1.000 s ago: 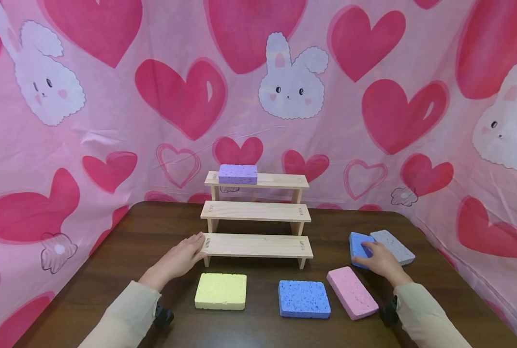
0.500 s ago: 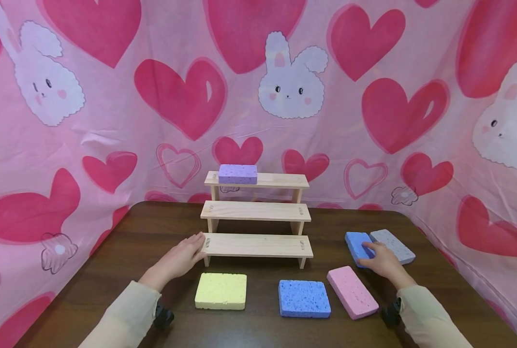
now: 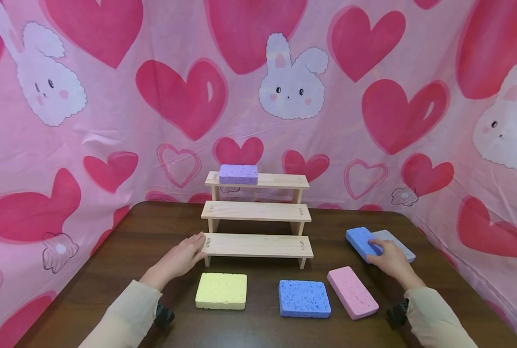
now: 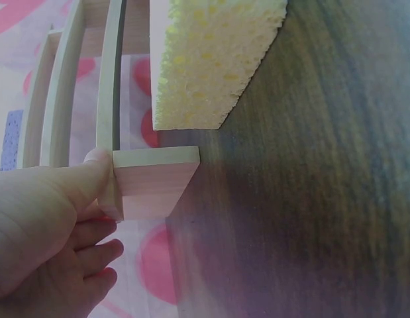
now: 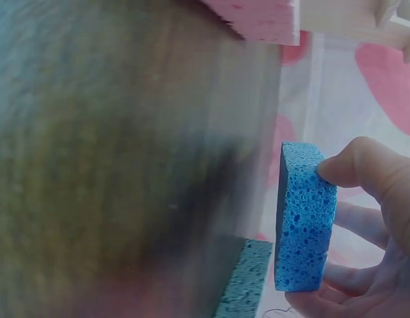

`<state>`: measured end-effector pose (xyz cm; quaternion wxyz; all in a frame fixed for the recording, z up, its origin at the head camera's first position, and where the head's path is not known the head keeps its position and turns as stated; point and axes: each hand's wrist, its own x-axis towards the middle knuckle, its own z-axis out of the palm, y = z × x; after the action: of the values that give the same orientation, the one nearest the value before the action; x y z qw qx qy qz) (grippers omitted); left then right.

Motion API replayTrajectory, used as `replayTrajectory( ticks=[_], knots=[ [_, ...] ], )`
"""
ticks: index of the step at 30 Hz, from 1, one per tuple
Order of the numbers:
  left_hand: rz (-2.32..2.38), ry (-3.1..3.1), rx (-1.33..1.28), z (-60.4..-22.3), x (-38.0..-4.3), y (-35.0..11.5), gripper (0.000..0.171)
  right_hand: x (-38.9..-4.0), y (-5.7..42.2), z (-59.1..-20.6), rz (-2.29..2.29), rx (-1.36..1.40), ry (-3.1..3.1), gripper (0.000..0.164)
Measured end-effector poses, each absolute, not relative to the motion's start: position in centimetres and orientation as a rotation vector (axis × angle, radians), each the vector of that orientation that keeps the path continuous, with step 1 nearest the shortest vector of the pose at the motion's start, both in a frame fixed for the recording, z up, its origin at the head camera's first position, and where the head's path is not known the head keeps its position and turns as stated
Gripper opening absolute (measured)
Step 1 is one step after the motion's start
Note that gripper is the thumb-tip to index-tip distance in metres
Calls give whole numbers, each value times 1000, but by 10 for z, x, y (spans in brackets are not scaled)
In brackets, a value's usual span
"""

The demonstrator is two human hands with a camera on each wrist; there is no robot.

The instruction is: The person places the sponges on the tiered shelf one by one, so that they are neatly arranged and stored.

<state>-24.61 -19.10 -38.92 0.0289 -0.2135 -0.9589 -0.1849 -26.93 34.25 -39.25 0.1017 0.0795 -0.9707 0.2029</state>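
As right hand grips, blue sponge within

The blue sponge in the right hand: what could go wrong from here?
The blue sponge might slip, since the right hand only pinches it by its edges. It could also nudge the gray sponge close by. And if the left hand, holding the wooden stand, jogged it, the purple sponge on top might shift.

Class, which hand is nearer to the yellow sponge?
Left. The left hand is just beyond and left of the yellow sponge, touching the stand; the right hand is well to its right, holding a blue sponge.
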Motion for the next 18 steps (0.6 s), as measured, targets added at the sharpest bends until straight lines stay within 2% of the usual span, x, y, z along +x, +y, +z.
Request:
replayTrajectory(
  ticks=[13,18],
  knots=[
    [-552,-2947,-660,-389,-247,-192,56,-268,331,-360,651,311,-2696,45],
    [-537,-2937,-668,-390,-247,-192,54,-269,323,-344,672,338,-2701,48]
  ],
)
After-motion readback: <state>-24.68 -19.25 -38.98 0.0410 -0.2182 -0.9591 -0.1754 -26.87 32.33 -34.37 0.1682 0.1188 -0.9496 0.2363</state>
